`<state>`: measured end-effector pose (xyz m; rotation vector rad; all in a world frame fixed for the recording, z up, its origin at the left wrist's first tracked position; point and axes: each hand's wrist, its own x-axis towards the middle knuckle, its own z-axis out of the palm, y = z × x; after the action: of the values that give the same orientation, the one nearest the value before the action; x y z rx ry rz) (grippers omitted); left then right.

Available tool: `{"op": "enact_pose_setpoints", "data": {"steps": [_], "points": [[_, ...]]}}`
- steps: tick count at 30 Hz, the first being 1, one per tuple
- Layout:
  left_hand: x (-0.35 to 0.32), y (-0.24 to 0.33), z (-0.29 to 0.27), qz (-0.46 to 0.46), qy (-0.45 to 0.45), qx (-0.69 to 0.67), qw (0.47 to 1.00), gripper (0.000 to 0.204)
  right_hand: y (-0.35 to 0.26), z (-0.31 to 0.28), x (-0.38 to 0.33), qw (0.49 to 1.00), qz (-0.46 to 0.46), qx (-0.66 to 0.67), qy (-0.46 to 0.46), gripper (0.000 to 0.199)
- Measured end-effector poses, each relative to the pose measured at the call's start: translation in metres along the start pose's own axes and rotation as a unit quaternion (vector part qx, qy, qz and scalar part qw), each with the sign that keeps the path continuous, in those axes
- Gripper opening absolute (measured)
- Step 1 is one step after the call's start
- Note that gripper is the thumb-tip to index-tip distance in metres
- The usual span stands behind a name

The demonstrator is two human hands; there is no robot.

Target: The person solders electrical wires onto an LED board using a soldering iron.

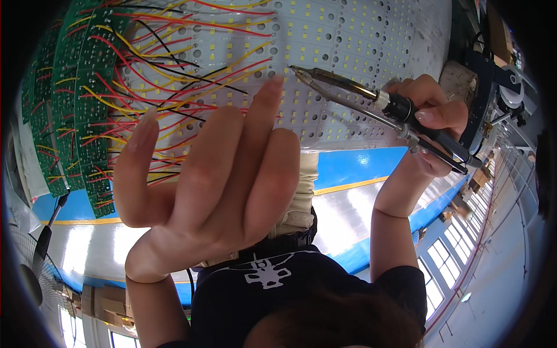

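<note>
1. Head view shows my right hand (pixel 426 124) with its grip closed around a black-handled soldering iron with a metal shaft (pixel 354 88) and a thin pair of metal tweezers (pixel 348 104), both tips converging at the white perforated LED panel dotted with small yellow chips (pixel 348 40).
2. My left hand (pixel 209 174) is open, fingers spread and holding nothing, fingertips against the panel near the loose red, yellow and black wires (pixel 168 75).
3. Those wires run to glossy green circuit boards (pixel 69 87) at the left; a blue-edged table (pixel 348 168) lies beyond.
4. Risk, as I judge it: the hot tip sits near my left fingertips and the wire insulation, so a slip could burn skin or melt plastic.
5. The tweezers share one grip with the iron, so either could twist loose.
</note>
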<state>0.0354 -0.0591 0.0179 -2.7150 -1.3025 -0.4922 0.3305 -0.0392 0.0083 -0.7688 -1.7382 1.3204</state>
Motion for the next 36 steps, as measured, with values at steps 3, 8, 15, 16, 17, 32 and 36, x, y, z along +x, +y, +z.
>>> {"op": "enact_pose_setpoints", "data": {"steps": [3,8,15,16,17,32,36], "points": [[0.0,0.0,0.001,0.003,0.007,0.002,1.0,0.007,-0.001,0.0,0.0,1.0,-0.002,-0.008,0.0,0.031],[-0.003,0.0,0.003,-0.001,0.009,0.006,1.0,0.007,0.006,0.005,0.002,0.999,-0.017,0.036,0.017,0.029],[0.0,0.001,0.005,-0.001,0.023,0.005,1.0,0.006,0.002,0.004,0.003,0.996,-0.029,0.08,0.033,0.027],[-0.001,0.001,0.005,0.0,0.027,0.005,1.0,0.006,0.003,0.005,0.003,0.996,-0.029,0.08,0.033,0.027],[-0.002,0.001,0.005,0.0,0.027,0.005,1.0,0.006,0.004,0.005,0.003,0.996,-0.035,0.074,0.03,0.027],[-0.001,0.0,0.006,0.0,0.031,-0.004,0.999,0.007,0.005,-0.001,0.001,0.998,-0.046,0.048,0.02,0.033],[-0.002,0.001,0.004,-0.006,0.019,-0.006,1.0,0.008,0.006,0.002,0.002,0.996,-0.045,0.076,0.024,0.034]]}}
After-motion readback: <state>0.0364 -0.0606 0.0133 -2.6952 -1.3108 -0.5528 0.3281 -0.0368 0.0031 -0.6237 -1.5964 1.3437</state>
